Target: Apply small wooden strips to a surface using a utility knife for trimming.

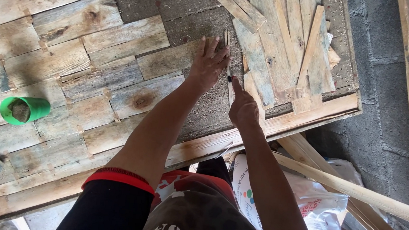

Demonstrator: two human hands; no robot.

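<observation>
- Two hands work at the counter [311, 116]: the left hand [208, 64] lies flat, fingers spread, pinning a thin wood strip [227, 40] to the bare board.
- Right hand [244, 108]: grip pinched shut on a dark marker [229, 75], tip just beside the left fingertips.
- Step in hand looks like marking the strip; next comes a steady stroke along its edge.
- Loose planks [288, 43] lie beyond the grip, and a green cup [25, 109] sits well off left.

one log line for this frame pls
left hand: flat on wood strip | right hand: holds pen, marking | green cup: left, apart
</observation>
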